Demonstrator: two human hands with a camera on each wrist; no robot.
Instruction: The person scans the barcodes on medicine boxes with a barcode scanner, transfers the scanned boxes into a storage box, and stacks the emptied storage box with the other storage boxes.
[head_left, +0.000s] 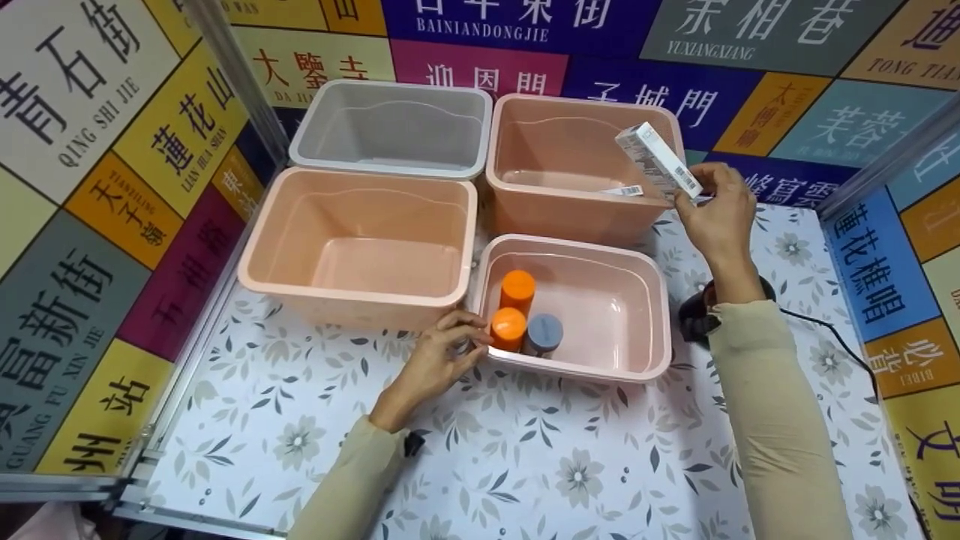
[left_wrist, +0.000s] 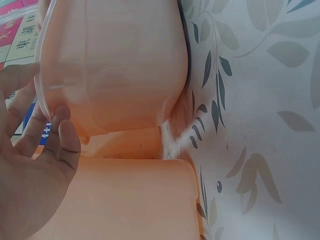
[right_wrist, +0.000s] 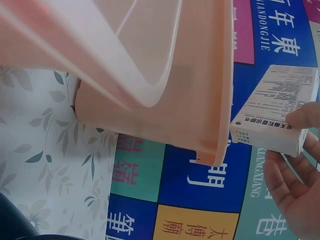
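My right hand [head_left: 721,214] pinches a white medicine box [head_left: 660,160] by one end, tilted over the right rim of the back right peach bin [head_left: 577,214]. Fine print covers the box's faces in the right wrist view. Another small white printed item [head_left: 625,191] lies inside that bin, partly hidden. With its fingers at the rim, my left hand [head_left: 442,356] holds the left front corner of the low pink bin [head_left: 600,371]. In it stand two orange-capped bottles [head_left: 517,289] and one with a grey-blue cap [head_left: 545,331], near the left hand.
A grey bin [head_left: 390,172] stands at the back left, and a peach bin [head_left: 356,296] in front of it. A dark object with a cable [head_left: 697,315] sits beside my right forearm. Printed panels and metal posts border the flowered table [head_left: 525,465].
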